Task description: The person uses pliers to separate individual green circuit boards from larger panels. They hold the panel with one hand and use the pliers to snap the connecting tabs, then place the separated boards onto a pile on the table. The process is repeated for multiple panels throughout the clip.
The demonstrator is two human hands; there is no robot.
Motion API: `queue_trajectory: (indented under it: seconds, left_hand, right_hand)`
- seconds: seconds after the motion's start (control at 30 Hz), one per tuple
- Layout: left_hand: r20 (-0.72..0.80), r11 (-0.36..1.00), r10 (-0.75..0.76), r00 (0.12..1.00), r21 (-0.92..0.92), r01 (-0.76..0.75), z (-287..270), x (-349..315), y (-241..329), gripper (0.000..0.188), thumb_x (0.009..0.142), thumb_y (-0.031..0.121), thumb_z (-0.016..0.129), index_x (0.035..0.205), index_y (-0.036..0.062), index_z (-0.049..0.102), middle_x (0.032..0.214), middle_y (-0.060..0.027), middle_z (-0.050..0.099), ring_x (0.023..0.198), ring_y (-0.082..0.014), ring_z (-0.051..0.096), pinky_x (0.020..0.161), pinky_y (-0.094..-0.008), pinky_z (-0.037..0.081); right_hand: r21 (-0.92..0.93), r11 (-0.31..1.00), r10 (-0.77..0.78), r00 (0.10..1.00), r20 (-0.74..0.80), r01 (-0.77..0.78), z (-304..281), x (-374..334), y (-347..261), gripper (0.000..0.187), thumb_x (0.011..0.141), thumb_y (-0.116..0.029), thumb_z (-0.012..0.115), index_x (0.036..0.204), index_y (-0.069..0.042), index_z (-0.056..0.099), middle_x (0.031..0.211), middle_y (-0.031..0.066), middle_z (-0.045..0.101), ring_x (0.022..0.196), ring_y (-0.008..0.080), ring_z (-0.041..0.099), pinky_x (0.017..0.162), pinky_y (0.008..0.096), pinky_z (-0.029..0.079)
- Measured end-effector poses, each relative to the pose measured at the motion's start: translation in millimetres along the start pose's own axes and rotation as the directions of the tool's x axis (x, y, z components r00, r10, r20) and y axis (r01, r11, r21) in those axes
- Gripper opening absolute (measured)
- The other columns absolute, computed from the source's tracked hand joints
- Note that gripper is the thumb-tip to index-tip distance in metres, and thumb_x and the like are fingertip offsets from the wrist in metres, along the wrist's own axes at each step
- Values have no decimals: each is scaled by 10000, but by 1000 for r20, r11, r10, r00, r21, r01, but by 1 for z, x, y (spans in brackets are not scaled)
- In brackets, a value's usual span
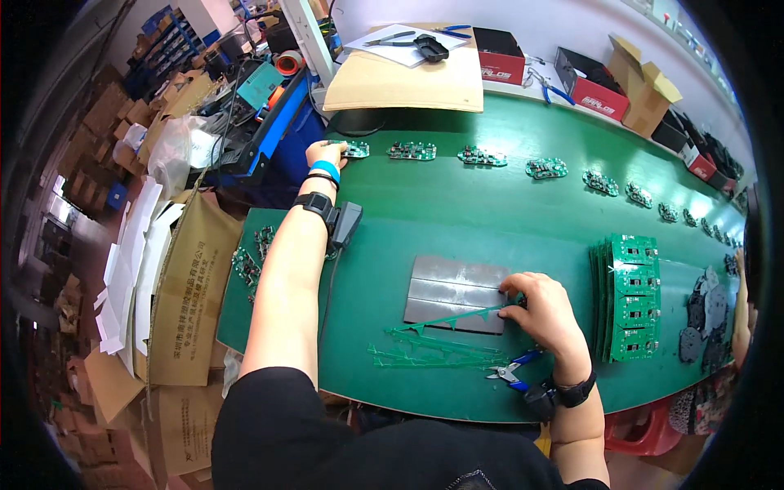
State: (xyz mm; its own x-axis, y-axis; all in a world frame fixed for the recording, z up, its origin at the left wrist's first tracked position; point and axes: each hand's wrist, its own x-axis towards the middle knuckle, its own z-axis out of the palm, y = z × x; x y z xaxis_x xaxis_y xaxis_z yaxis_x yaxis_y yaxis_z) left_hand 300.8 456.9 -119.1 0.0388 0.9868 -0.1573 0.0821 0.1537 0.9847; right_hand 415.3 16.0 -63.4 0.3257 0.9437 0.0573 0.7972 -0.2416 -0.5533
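My left hand (pixel 327 153) reaches to the far left of the green table, its fingers closed on the end of a small populated circuit board (pixel 357 149). This board is the leftmost of a spaced row; its neighbour is another circuit board (pixel 412 151). My right hand (pixel 541 309) is at the right edge of a grey ridged plate (pixel 445 286), thumb and fingers pinching the end of a thin green circuit-board strip (pixel 457 318). More green offcut strips (pixel 433 353) lie just below the plate. Next to them is a pair of cutters with blue handles (pixel 513 374).
A tall stack of green circuit-board panels (pixel 627 298) stands right of my right hand, with dark grey parts (pixel 704 314) beyond. Several boards (pixel 245 265) lie beside my left forearm. A wooden board (pixel 408 82) holds pliers at the back. Cardboard (pixel 192 286) stands left.
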Motion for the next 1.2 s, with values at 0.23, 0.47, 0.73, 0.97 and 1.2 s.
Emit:
queue_trajectory:
  seconds: [0.23,0.47,0.73,0.97,1.2]
  left_hand:
    - [-36,443,310,950,889,-112,3,-29,21,493,701,421,712,1047,76,648,1148,-199,543,1142,-350,424,919,-420,410]
    - [643,755,316,697,275,-596,2,-103,42,305,840,287,613,1006,33,645,864,-18,648,750,-97,588,609,-240,461]
    - [991,937,-110,81,130,-324,-25,-312,37,625,827,218,672,1323,-11,369,1131,-120,560,992,-139,555,862,-304,472]
    - [889,992,116,442,-81,-96,-59,-288,8,426,849,20,546,1253,12,410,1117,-90,533,866,-156,588,698,-285,537]
    - [427,812,326,844,330,-481,-195,-159,5,527,732,-67,628,1233,-48,465,1048,-97,614,904,-128,595,756,-263,498]
  right_hand:
    - [60,992,-119,989,91,114,1,2,11,134,670,-121,687,762,-46,625,729,99,624,758,292,596,686,378,472]
    - [274,933,-290,937,195,231,-19,-3,7,113,661,-109,675,727,-32,626,713,124,612,688,310,593,636,364,477]
    - [634,769,73,975,-211,79,-1,1,-19,196,820,-171,657,820,-6,550,691,6,513,645,75,437,588,236,392]
    - [504,838,-30,940,-340,209,2,-3,-19,313,856,-108,580,1159,-44,543,1058,84,571,947,166,532,811,293,427]
    - [-91,993,-115,780,-615,74,-60,-45,-24,214,769,-74,650,967,5,630,1033,141,591,1013,272,533,878,349,399]
